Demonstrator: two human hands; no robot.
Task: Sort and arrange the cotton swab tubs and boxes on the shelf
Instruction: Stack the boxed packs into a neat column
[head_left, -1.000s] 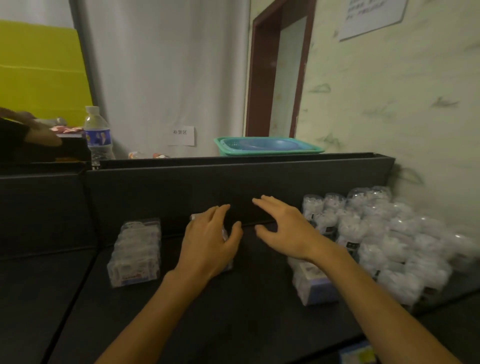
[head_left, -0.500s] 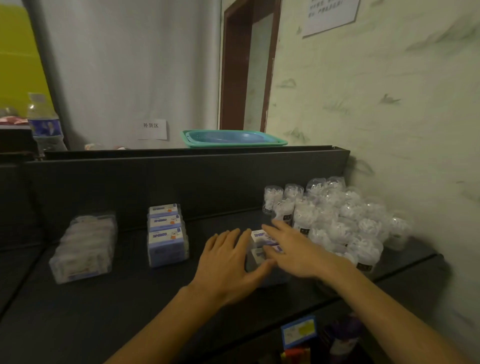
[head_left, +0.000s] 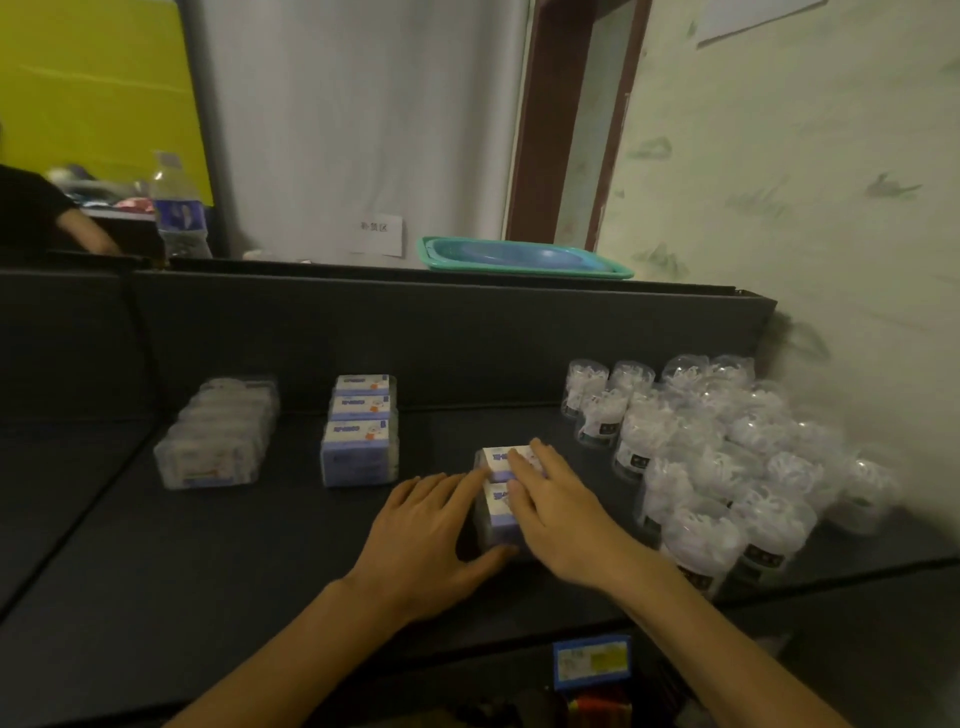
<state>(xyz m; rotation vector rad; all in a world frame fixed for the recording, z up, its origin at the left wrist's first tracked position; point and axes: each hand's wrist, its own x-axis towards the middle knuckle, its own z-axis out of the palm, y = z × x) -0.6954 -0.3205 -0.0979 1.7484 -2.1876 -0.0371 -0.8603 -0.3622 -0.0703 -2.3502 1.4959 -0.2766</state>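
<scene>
Blue-white swab boxes clasped between left hand and right hand, both grips grasping; clear tubs right of grip.

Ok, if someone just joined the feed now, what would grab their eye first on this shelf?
Probably both hands, left hand and right hand, closing round a short row of blue-and-white boxes at the front middle of the dark shelf. Next, the big cluster of clear round tubs at the right end by the wall, then the tidy row of blue boxes further left.
</scene>
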